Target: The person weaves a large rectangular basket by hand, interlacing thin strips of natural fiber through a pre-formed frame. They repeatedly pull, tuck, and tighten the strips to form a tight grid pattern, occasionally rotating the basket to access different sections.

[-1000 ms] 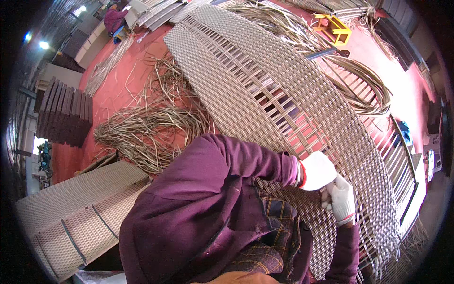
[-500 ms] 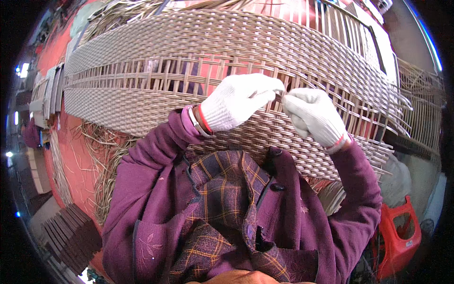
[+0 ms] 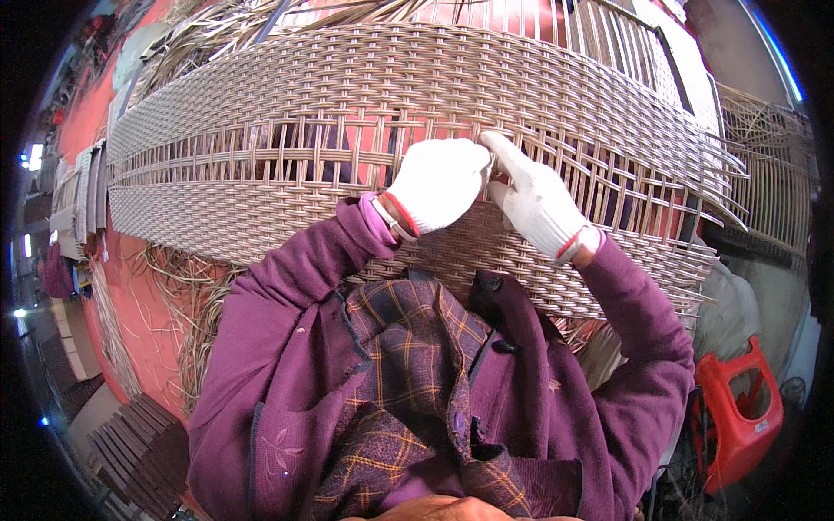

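Observation:
A long panel of woven tan wicker [image 3: 261, 104] lies across in front of me, tightly woven at top and bottom, with an open band of loose upright strands through the middle. My left hand [image 3: 436, 182], in a white glove with a red cuff, is closed on the weave at that open band. My right hand [image 3: 532, 201], also gloved, presses against the strands right beside it, fingers pointing up-left and touching the left hand. Which strand each hand pinches is hidden by the gloves. Purple sleeves and a plaid scarf fill the lower view.
Loose wicker strands [image 3: 187, 300] lie scattered on the red floor [image 3: 143, 321] at left. A red plastic stool [image 3: 738, 417] stands at lower right. Dark stacked panels [image 3: 139, 451] sit at lower left, and another slatted frame [image 3: 773, 191] leans at the right.
The view swung from looking along the panel to facing it. Both hands came together at the open band and have shifted slightly since half a second ago.

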Demonstrator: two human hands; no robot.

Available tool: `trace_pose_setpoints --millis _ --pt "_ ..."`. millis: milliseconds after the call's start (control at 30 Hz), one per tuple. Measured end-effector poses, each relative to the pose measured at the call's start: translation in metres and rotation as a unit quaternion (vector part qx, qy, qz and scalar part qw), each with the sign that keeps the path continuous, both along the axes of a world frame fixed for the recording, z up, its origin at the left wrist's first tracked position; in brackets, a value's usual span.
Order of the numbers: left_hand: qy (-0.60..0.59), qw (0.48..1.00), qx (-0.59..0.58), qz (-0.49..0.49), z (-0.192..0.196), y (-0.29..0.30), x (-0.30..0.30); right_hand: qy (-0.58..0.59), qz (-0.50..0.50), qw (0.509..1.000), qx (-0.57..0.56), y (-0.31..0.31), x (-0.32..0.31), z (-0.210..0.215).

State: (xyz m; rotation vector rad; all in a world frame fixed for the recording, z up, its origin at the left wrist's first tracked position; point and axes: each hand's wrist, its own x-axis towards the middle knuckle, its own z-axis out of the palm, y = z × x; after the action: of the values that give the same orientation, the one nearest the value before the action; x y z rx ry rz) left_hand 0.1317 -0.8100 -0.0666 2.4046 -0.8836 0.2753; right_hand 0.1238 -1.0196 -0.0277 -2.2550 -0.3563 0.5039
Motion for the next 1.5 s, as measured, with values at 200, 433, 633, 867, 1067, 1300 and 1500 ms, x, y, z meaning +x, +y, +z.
trace_pose_setpoints --millis 200,433,633,867,1067,1300,1500 --pt "-0.034 0.992 -0.118 -0.004 0.030 0.012 -0.010 -0.003 -0.011 0.995 0.095 -0.006 0.009 0.021" --pt "0.318 0.923 -0.209 -0.063 0.062 -0.022 -0.005 0.004 -0.120 0.965 0.235 -0.030 -0.031 0.076" --pt "-0.017 0.995 -0.079 -0.053 0.055 -0.031 0.015 -0.073 -0.178 0.979 0.075 -0.065 -0.030 0.049" --pt "0.013 0.988 0.139 -0.073 0.008 -0.055 0.013 -0.111 -0.044 0.993 -0.012 -0.056 -0.013 -0.008" --pt "-0.011 0.993 -0.105 -0.054 0.020 -0.041 0.013 -0.124 -0.033 0.992 0.007 -0.056 0.002 0.019" --pt "0.438 0.854 -0.244 -0.140 0.059 -0.074 0.011 -0.072 -0.155 0.948 0.269 -0.088 -0.045 0.081" --pt "-0.005 0.993 -0.066 -0.097 0.055 -0.077 0.019 -0.211 -0.177 0.961 0.013 -0.112 -0.040 0.037"
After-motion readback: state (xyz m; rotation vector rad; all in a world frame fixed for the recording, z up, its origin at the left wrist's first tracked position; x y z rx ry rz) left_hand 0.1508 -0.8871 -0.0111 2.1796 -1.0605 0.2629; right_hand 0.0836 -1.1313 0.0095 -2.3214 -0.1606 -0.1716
